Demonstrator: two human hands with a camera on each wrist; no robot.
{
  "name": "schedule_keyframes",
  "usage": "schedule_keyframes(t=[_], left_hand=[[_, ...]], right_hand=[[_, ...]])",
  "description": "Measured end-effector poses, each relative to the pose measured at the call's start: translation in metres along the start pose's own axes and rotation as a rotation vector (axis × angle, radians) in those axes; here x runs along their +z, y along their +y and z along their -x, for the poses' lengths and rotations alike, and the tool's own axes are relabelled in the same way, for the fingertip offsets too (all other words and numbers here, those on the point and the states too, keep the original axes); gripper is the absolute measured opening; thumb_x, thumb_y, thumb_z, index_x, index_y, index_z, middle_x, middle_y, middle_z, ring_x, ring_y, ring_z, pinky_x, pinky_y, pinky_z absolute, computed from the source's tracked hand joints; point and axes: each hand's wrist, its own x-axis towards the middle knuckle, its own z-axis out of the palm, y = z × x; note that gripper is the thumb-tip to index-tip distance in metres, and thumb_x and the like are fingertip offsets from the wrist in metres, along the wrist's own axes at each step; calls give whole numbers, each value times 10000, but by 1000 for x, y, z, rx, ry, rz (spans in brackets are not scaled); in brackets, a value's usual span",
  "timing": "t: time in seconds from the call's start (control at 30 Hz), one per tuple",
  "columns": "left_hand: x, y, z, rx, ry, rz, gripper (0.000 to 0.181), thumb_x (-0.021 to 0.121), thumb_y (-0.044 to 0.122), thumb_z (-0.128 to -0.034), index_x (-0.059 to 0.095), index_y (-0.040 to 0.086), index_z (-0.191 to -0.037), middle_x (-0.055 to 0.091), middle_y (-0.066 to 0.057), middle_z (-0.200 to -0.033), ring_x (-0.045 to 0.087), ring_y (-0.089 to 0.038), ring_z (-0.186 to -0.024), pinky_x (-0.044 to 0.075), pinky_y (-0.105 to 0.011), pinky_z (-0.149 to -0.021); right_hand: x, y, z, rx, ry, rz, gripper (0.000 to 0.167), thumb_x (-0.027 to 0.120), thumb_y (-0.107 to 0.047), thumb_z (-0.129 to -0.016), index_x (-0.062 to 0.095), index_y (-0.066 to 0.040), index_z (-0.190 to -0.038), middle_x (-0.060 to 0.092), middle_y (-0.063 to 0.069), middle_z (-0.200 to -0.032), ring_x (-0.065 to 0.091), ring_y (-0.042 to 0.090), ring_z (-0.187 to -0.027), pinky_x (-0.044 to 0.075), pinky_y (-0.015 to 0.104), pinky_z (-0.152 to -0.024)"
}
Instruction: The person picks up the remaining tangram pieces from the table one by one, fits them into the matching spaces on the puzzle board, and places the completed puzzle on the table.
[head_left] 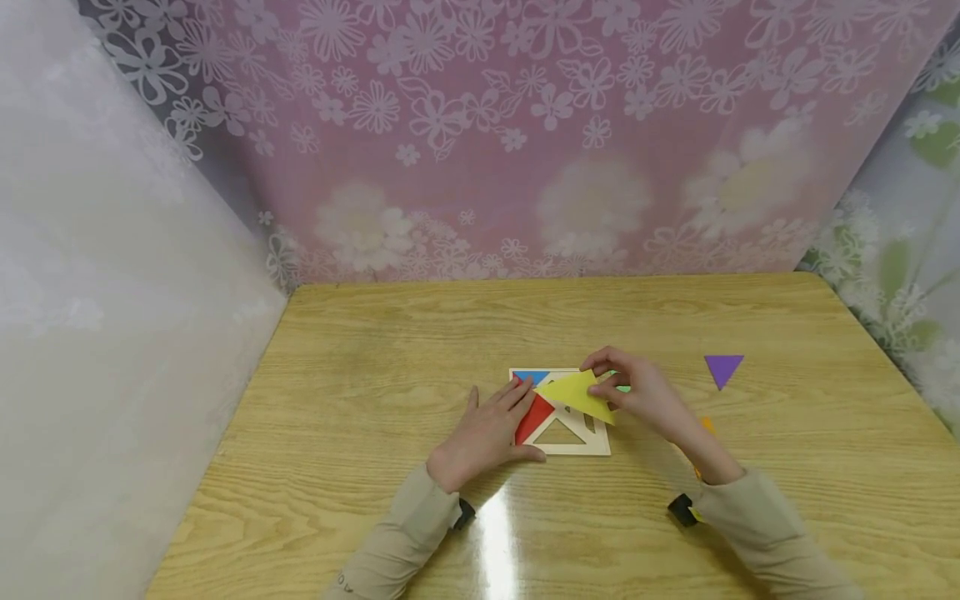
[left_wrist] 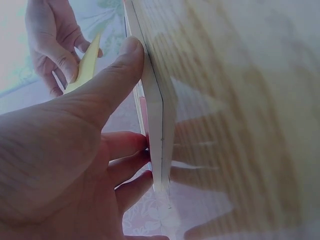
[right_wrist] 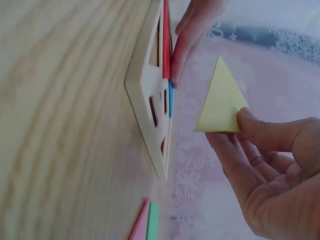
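Note:
A light wooden tangram board (head_left: 597,444) with cut-out slots lies on the table. A red piece (head_left: 536,422) sits on its left side, and a blue piece (head_left: 531,377) at its far-left corner. My left hand (head_left: 480,432) rests on the red piece with fingers extended; in the left wrist view its thumb (left_wrist: 117,75) lies along the board's near edge. Over the board, my right hand (head_left: 637,390) pinches a yellow triangle (head_left: 572,392) between thumb and fingers. The right wrist view shows this yellow triangle (right_wrist: 221,102) raised clear of the board.
A purple triangle (head_left: 723,371) lies to the right on the wooden table (head_left: 375,358). Behind my right forearm an orange piece (head_left: 707,426) partly shows. A green piece (right_wrist: 152,220) and a pink piece (right_wrist: 139,222) lie beyond the board. Floral curtains (head_left: 480,167) surround the table.

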Motion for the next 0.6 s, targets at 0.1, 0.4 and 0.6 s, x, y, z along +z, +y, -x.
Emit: schedule_keyframes(t=[0.1, 0.4, 0.6], left_hand=[[0, 0, 0, 1, 8, 1, 935, 643, 642, -886, 338, 112, -1594, 250, -3, -1673, 220, -190, -1544, 251, -677, -1147], [2, -1, -2, -9, 3, -10, 971, 628, 659, -884, 274, 125, -1615, 248, 13, -1672, 212, -175, -1544, 248, -669, -1152], [0, -1, -1, -15, -12, -3, 964, 631, 657, -885, 287, 125, -1611, 246, 13, -1672, 209, -182, -1546, 238, -668, -1157]], right_hand=[[6, -2, 2, 17, -38, -43, 248, 703, -4, -931, 632, -16, -1169, 614, 221, -1179, 713, 273, -899, 593, 348, -622], [18, 5, 9, -1, -120, -60, 263, 674, 60, -928, 585, 22, -1173, 612, 215, -1165, 696, 196, -834, 588, 308, -665], [18, 9, 11, -43, -136, -3, 256, 698, 61, -909, 602, -1, -1138, 629, 167, -1134, 691, 182, -841, 564, 247, -727]])
